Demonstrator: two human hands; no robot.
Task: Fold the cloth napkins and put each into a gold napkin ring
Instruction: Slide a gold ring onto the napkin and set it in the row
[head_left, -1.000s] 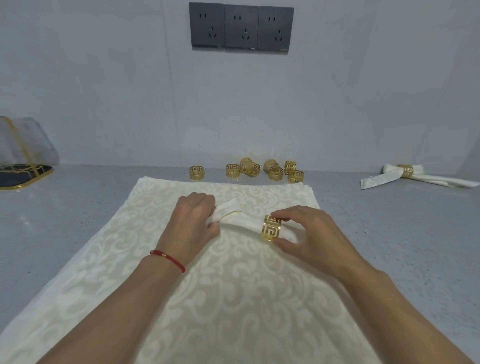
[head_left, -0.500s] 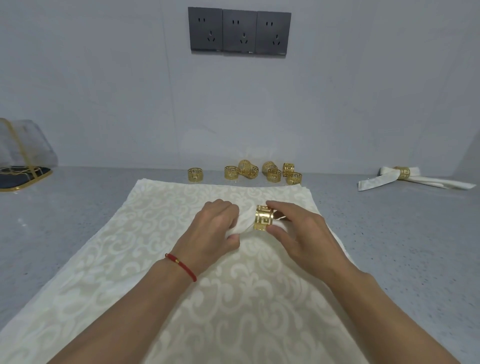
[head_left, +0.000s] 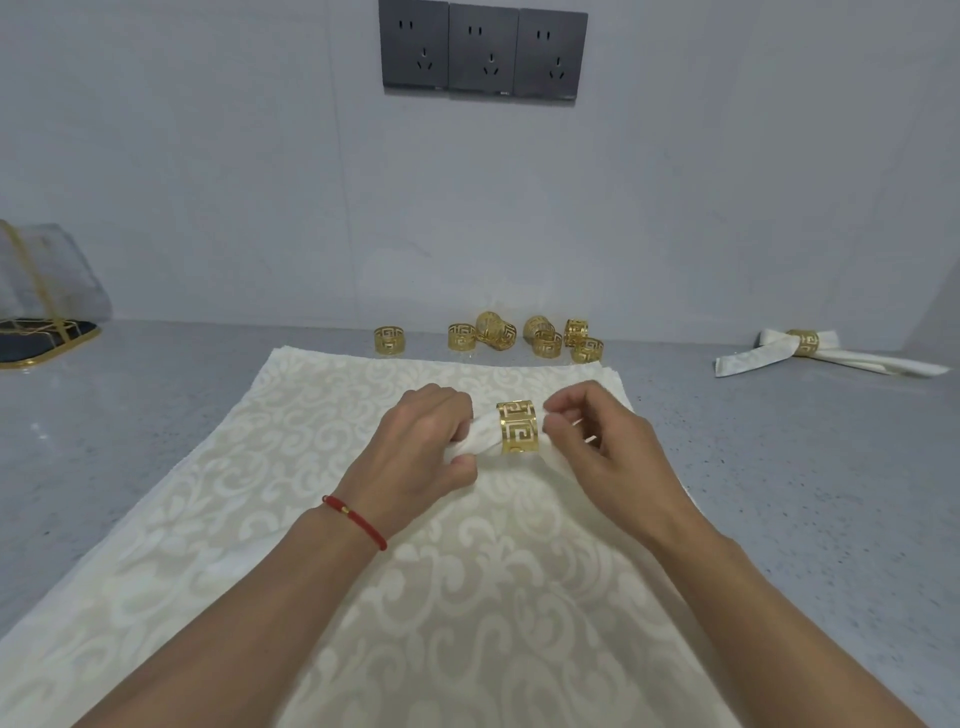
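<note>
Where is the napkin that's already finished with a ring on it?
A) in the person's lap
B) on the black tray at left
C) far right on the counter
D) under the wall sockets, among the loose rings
C: the finished napkin, ring around its middle, lies alone on the grey counter at far right.

The left hand covers one end of the rolled white cloth napkin, and the right hand hides the other end, so only the short stretch beside the gold fretwork napkin ring shows. The cream damask-patterned cloth runs off the bottom edge. The dark gold-trimmed tray is cut by the left edge.
</note>
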